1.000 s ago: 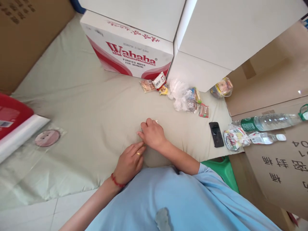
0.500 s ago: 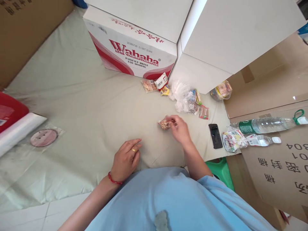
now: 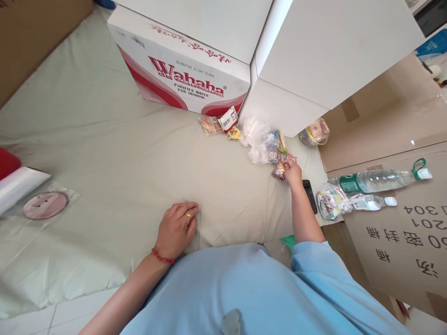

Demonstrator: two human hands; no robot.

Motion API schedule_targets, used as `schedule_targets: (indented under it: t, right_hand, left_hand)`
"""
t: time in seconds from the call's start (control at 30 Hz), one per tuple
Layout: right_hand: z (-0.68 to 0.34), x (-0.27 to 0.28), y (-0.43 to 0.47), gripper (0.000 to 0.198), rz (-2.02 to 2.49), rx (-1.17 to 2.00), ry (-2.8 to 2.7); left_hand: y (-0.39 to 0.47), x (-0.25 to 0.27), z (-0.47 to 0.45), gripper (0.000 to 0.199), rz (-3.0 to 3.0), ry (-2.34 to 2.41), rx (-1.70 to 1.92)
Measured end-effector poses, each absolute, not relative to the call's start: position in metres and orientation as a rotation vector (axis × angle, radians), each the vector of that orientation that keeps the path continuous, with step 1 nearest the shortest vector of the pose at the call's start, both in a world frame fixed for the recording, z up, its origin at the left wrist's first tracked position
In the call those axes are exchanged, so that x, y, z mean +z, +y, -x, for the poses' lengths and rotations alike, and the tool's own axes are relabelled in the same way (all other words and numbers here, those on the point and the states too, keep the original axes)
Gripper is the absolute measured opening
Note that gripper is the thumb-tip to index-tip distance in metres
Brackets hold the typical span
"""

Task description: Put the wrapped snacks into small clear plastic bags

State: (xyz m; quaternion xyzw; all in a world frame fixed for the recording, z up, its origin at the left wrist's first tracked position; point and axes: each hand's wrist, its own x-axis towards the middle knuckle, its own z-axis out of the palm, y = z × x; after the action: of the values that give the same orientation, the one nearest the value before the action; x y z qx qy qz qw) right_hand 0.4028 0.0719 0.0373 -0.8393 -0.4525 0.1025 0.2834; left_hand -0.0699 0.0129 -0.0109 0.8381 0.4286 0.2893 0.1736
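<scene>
My right hand (image 3: 292, 173) pinches a small snack packet (image 3: 278, 171), brown and patterned, at the right end of a row of snacks. Partly behind that hand lies a reddish packet (image 3: 291, 158). Just above the held packet is a dark round-printed packet (image 3: 274, 155), beside a crumpled clear plastic bag (image 3: 256, 135) and a blue and green packet (image 3: 279, 139). My left hand (image 3: 177, 228) rests on the pale cloth (image 3: 139, 177) near my body, fingers loosely stretched and holding nothing. It wears a ring and a red bracelet.
Behind the snacks stand a Wahaha water carton (image 3: 188, 79) and white boxes (image 3: 293, 56). To the right lie a phone (image 3: 309, 196), a large water bottle (image 3: 380, 180), a smaller bottle (image 3: 373, 202) and a clear tub (image 3: 316, 132). A round pink disc in plastic (image 3: 45, 205) lies left.
My right hand has carried the snack packet rightward, from the middle of the cloth to the other snacks. My left hand stays resting on the cloth. The view has shifted slightly.
</scene>
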Motion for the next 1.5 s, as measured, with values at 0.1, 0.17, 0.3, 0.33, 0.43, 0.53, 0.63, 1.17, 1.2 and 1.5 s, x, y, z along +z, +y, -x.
schedule_targets:
  t: [0.1,0.17,0.3,0.33,0.43,0.53,0.63,1.17,1.2,1.5]
  right_hand:
    - [-0.396,0.032,0.076,0.025,2.345,0.134,-1.233]
    - [-0.396,0.034,0.075,0.027,2.385,0.009,-1.300]
    - [-0.406,0.044,0.079,0.029,2.333,-0.206,-1.374]
    - [-0.408,0.047,0.083,0.029,2.291,-0.211,-1.349]
    - [-0.406,0.053,0.101,0.028,2.159,-0.107,-1.262]
    - [-0.392,0.052,0.125,0.035,2.044,-0.035,-1.259]
    - [-0.375,0.051,0.142,0.052,2.027,0.097,-1.301]
    - [-0.241,0.088,0.010,0.033,1.169,1.477,-0.628]
    - [-0.230,0.082,0.008,0.035,1.233,1.565,-0.662]
    - [-0.225,0.072,0.010,0.046,1.573,1.480,-1.013]
  left_hand:
    - [0.014,-0.011,0.069,0.028,-2.386,1.222,0.822]
    - [0.015,-0.011,0.069,0.028,-2.391,1.215,0.834]
    - [0.016,-0.012,0.069,0.028,-2.383,1.221,0.832]
    - [0.017,-0.012,0.069,0.028,-2.384,1.220,0.828]
    - [0.017,-0.013,0.069,0.028,-2.393,1.220,0.820]
    - [0.017,-0.013,0.068,0.028,-2.391,1.225,0.816]
    - [0.016,-0.015,0.068,0.028,-2.374,1.222,0.820]
    - [0.023,0.039,0.036,0.060,-0.761,0.912,0.756]
    - [0.027,0.043,0.028,0.065,-0.651,0.817,0.696]
    - [0.050,0.045,0.017,0.043,-0.535,0.783,0.764]
